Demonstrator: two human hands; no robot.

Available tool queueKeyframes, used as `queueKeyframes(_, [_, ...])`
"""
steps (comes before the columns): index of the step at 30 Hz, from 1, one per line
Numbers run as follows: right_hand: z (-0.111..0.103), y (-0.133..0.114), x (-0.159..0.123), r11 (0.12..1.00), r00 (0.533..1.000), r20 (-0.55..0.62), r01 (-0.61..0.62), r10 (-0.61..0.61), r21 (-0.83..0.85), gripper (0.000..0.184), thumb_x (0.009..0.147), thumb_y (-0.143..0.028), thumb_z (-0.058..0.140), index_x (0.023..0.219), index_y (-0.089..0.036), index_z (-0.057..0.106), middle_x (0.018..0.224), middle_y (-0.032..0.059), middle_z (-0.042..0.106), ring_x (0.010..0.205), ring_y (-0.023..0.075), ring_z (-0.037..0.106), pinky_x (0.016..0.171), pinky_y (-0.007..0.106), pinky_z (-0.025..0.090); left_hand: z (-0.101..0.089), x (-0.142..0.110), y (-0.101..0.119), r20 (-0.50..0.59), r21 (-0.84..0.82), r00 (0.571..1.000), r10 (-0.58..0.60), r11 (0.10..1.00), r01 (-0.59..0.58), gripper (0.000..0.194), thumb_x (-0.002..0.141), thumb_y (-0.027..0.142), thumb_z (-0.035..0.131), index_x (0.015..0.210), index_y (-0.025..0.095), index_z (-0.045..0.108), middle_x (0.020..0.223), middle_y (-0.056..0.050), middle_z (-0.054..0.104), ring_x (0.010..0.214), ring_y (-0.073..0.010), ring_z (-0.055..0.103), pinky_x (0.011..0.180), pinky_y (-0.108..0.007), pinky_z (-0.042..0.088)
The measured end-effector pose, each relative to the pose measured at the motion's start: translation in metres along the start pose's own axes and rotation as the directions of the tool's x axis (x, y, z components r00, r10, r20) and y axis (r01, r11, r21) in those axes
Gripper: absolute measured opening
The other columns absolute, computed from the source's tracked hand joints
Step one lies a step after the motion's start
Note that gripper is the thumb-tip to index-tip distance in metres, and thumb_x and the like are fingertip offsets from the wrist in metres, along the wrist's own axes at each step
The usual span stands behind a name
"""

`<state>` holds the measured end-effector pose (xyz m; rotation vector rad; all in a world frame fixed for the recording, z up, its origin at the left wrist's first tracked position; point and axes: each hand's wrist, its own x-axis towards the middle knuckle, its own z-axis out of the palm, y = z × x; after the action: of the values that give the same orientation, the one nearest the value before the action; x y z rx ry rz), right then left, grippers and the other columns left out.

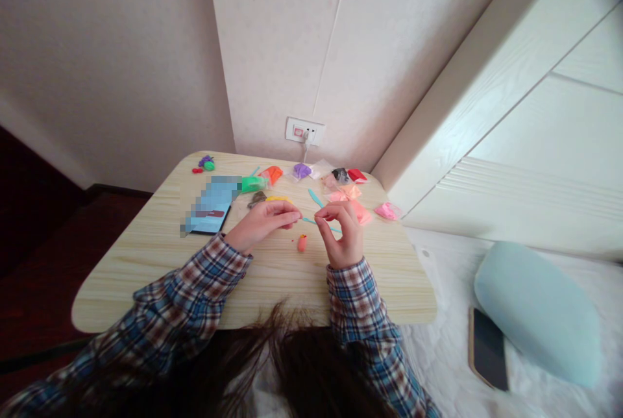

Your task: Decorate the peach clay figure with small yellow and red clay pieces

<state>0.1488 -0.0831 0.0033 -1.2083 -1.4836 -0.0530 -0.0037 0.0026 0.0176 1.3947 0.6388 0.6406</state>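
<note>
Over the middle of the wooden table, my left hand (pixel 267 222) has its thumb and fingertips pressed together. Facing it, a small gap away, my right hand (pixel 343 236) makes a pinch with thumb and forefinger. Whatever is between the fingertips of either hand is too small to make out. On the tabletop just below both hands stands a small coral-pink clay piece (pixel 302 245) with yellow and red bits at its top. Tiny red specks lie beside it. Behind my right hand are a light-blue plastic modelling tool (pixel 316 198) and a thin blue stick (pixel 335 230), partly hidden.
Clay packets lie along the back of the table (pixel 160 275): green (pixel 253 184), orange (pixel 274 174), purple (pixel 302 171), black (pixel 340 175), red (pixel 357 175) and pink (pixel 387 211). A phone (pixel 214 210) lies left; small clay pieces (pixel 208 165) sit at the far-left corner.
</note>
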Motion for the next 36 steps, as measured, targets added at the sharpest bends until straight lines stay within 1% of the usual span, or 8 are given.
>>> queueKeyframes(5, [-0.0003,-0.0005,-0.0001,0.999,0.999,0.017,-0.036,0.036,0.025,0.005,0.083,-0.018,0.055,0.082,-0.020,0.059,0.080,0.0037,0.058,0.077,0.0162,0.054,0.064,0.031,0.048,0.0000,-0.0016,0.0006,-0.007,-0.044,1.000,-0.022,0.999,0.022,0.026,0.064,0.036,0.074,0.076,0.014,0.069,0.072,-0.001,0.064,0.067,-0.0107,0.052,0.069,-0.026,0.043])
queueKeyframes(8, [-0.0004,0.0003,-0.0003,0.998,0.999,0.023,-0.042,0.041,0.049,0.007,0.084,-0.018,0.055,0.082,-0.020,0.061,0.080,0.0039,0.058,0.077,0.0161,0.054,0.064,0.031,0.048,-0.0002,-0.0024,0.0014,0.006,-0.048,1.000,-0.005,0.999,0.006,0.025,0.065,0.035,0.073,0.077,0.014,0.069,0.073,-0.001,0.064,0.067,-0.0104,0.052,0.068,-0.025,0.043])
queueKeyframes(14, [-0.0007,0.0041,-0.0013,0.997,0.997,0.056,-0.054,0.051,0.060,0.008,0.085,-0.022,0.054,0.084,-0.020,0.062,0.081,0.0042,0.060,0.078,0.0164,0.056,0.063,0.031,0.050,0.0008,-0.0018,0.0016,-0.015,-0.009,1.000,0.014,1.000,-0.014,0.025,0.062,0.036,0.074,0.073,0.014,0.067,0.070,0.000,0.062,0.066,-0.0109,0.052,0.067,-0.025,0.045])
queueKeyframes(18, [-0.0004,0.0026,-0.0015,0.993,0.995,0.048,-0.086,0.082,0.079,0.007,0.084,-0.022,0.055,0.083,-0.020,0.062,0.081,0.0040,0.060,0.079,0.0165,0.056,0.064,0.030,0.050,0.0010,-0.0013,0.0001,-0.036,0.003,0.999,0.011,1.000,-0.010,0.026,0.062,0.037,0.073,0.072,0.014,0.066,0.070,0.000,0.062,0.068,-0.0118,0.053,0.068,-0.026,0.045])
queueKeyframes(23, [0.0007,0.0024,-0.0027,0.988,0.992,0.062,-0.113,0.107,0.106,0.005,0.082,-0.025,0.059,0.083,-0.020,0.060,0.082,0.0037,0.060,0.078,0.0158,0.055,0.064,0.030,0.049,-0.0011,-0.0004,-0.0017,-0.005,0.026,1.000,0.018,0.999,-0.018,0.025,0.062,0.035,0.074,0.074,0.014,0.067,0.074,-0.001,0.065,0.074,-0.0139,0.056,0.074,-0.028,0.046])
queueKeyframes(28, [0.0015,0.0047,-0.0038,0.980,0.987,0.053,-0.155,0.149,0.121,0.011,0.079,-0.028,0.063,0.083,-0.021,0.056,0.081,0.0021,0.058,0.077,0.0156,0.055,0.064,0.031,0.050,-0.0017,0.0000,-0.0014,-0.010,0.078,0.999,0.034,0.996,-0.033,0.025,0.059,0.035,0.075,0.072,0.015,0.067,0.075,-0.001,0.066,0.075,-0.0149,0.058,0.078,-0.030,0.046])
queueKeyframes(32, [0.0015,0.0027,-0.0030,0.986,0.992,0.064,-0.116,0.109,0.119,0.007,0.081,-0.025,0.061,0.085,-0.021,0.058,0.081,0.0026,0.059,0.077,0.0157,0.055,0.064,0.031,0.049,0.0004,-0.0003,-0.0006,-0.026,0.070,0.999,0.018,0.997,-0.016,0.026,0.059,0.036,0.075,0.070,0.014,0.067,0.072,-0.001,0.067,0.071,-0.0143,0.057,0.074,-0.029,0.046])
queueKeyframes(36, [0.0016,-0.0005,-0.0018,0.995,0.997,0.063,-0.051,0.046,0.081,0.002,0.083,-0.022,0.058,0.084,-0.020,0.060,0.080,0.0024,0.060,0.074,0.0149,0.055,0.064,0.030,0.049,0.0020,-0.0002,0.0005,-0.017,0.054,1.000,0.014,0.998,-0.013,0.021,0.059,0.031,0.075,0.069,0.014,0.069,0.071,-0.001,0.068,0.071,-0.0143,0.058,0.075,-0.029,0.046])
